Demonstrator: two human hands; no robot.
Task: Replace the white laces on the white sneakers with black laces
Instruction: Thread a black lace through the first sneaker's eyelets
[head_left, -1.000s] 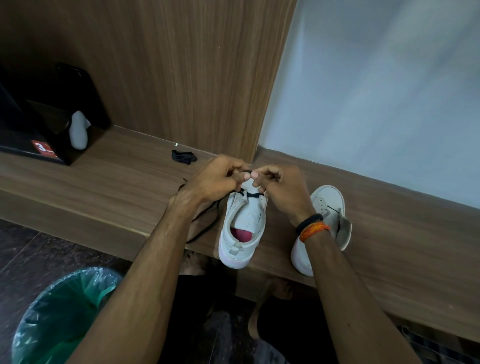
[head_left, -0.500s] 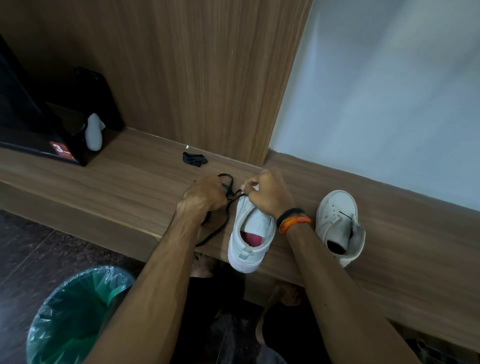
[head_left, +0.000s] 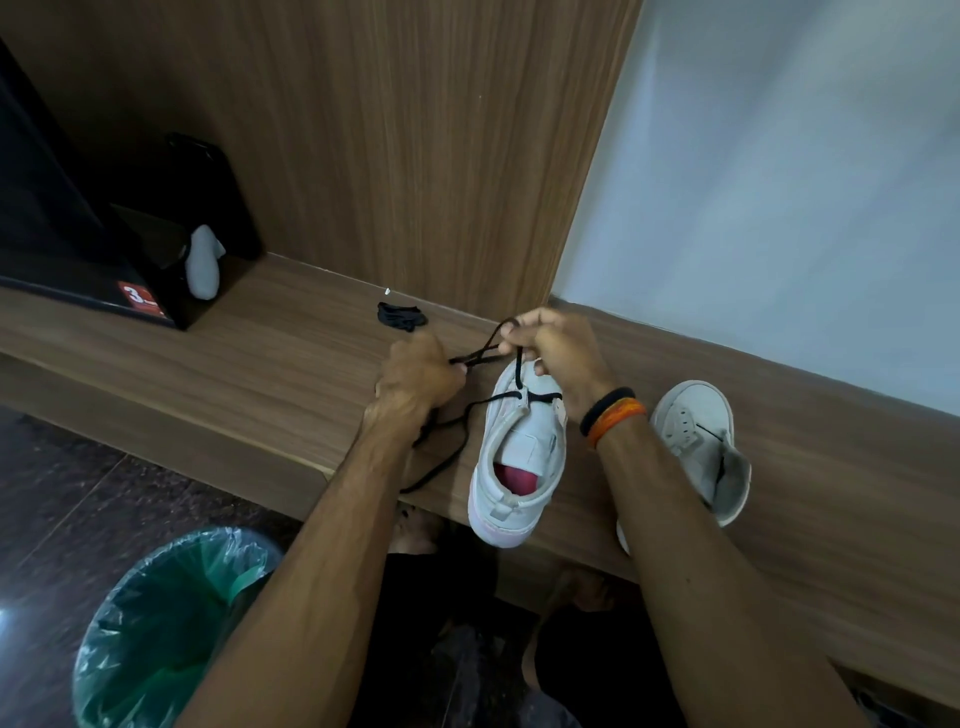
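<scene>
Black lace (head_left: 470, 415) is pinched by left hand (head_left: 415, 382) and right hand (head_left: 558, 353) over the sneaker (head_left: 517, 462) on a wooden ledge (head_left: 234, 358); green-lined bin (head_left: 166, 629) stands on dark floor.

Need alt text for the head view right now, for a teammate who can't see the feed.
Both hands, left hand and right hand, pinch a black lace threaded through a white sneaker on a wooden ledge. A second white sneaker sits to the right, a bundled black lace behind, a green-lined bin below.

red sticker (head_left: 139, 300) on black box (head_left: 93, 270) – white "3" | rest unreadable
</scene>
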